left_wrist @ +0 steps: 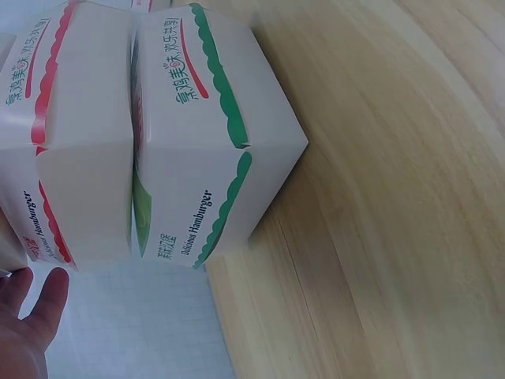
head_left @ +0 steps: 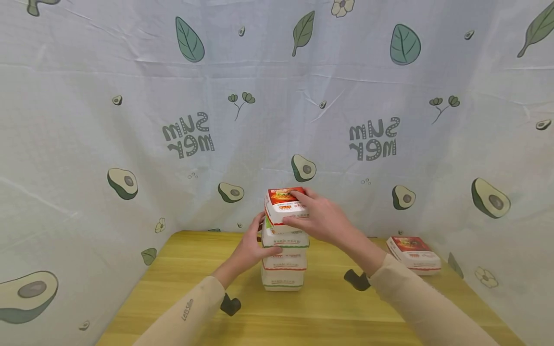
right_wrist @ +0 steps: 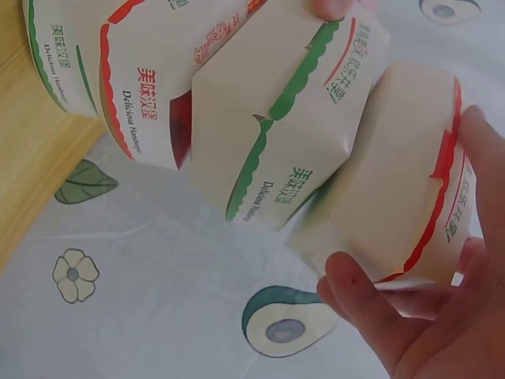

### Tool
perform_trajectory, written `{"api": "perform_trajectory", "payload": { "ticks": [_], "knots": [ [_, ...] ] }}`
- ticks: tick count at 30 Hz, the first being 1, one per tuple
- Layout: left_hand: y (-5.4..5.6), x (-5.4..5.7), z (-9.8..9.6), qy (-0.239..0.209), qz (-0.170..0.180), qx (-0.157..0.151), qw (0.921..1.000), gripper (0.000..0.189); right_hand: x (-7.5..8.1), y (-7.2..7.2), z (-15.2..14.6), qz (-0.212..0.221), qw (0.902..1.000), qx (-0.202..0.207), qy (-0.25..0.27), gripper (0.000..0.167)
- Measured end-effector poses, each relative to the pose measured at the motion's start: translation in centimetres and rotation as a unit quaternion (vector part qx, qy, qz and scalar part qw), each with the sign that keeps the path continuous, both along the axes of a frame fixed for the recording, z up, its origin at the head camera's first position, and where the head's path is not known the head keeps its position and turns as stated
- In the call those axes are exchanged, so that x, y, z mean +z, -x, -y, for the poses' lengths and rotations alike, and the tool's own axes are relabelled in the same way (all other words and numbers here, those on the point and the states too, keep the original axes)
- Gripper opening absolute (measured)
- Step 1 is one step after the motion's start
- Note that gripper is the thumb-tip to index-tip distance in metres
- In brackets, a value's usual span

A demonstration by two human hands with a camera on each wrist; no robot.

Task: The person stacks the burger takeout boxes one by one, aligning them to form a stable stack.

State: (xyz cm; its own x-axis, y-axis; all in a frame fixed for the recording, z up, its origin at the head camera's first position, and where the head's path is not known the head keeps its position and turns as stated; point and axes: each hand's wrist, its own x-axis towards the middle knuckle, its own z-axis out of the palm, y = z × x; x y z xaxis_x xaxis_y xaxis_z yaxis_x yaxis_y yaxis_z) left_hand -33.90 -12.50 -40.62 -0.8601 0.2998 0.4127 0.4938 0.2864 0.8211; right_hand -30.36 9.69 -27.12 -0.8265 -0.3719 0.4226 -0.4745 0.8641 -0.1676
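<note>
White, red-edged card is clamped between the thumb and fingers of the right hand (head_left: 319, 217): the top box (head_left: 277, 212) is held tilted over the stack. Below those fingers, the green-edged box (head_left: 291, 240) is gripped by the left hand (head_left: 247, 250), and two lower boxes (head_left: 283, 278) are stacked beneath its thumb. Stacking seems to be under way; levelling before release is probably called for. Under both hands a wooden table (head_left: 329, 312) is seen, another box (head_left: 426, 262) is set right of the right fingers, and a printed curtain (head_left: 277, 139) is hung beyond them.
</note>
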Motion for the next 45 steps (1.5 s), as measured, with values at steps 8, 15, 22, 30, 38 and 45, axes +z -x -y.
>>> {"api": "perform_trajectory", "payload": {
  "ticks": [8, 15, 22, 30, 38, 45],
  "knots": [
    [-0.2, -0.3, 0.0, -0.011, -0.001, -0.011, 0.9999, 0.101, 0.0, -0.3, 0.5, -0.008, 0.9995, -0.003, -0.031, 0.087],
    [-0.3, -0.2, 0.0, -0.008, -0.003, -0.016, 0.9998, 0.1, 0.0, -0.2, 0.4, -0.003, 0.9989, -0.007, -0.047, 0.087],
    [-0.3, 0.0, -0.1, -0.007, 0.004, -0.02, 0.9998, 0.099, 0.0, -0.3, 0.3, 0.003, 0.9987, -0.009, -0.051, 0.086],
    [-0.2, 0.0, 0.0, -0.014, -0.001, -0.022, 0.9997, 0.107, 0.1, -0.3, 0.3, 0.008, 0.9987, -0.011, -0.049, 0.085],
    [-0.1, 0.8, 0.0, -0.048, -0.016, -0.027, 0.9983, 0.1, 0.2, -0.1, 0.3, 0.011, 0.9985, -0.012, -0.052, 0.087],
    [0.0, 2.2, 0.1, -0.075, -0.048, -0.011, 0.996, 0.098, 0.2, 0.0, 0.4, 0.008, 0.9983, -0.01, -0.057, 0.084]
  ]
}}
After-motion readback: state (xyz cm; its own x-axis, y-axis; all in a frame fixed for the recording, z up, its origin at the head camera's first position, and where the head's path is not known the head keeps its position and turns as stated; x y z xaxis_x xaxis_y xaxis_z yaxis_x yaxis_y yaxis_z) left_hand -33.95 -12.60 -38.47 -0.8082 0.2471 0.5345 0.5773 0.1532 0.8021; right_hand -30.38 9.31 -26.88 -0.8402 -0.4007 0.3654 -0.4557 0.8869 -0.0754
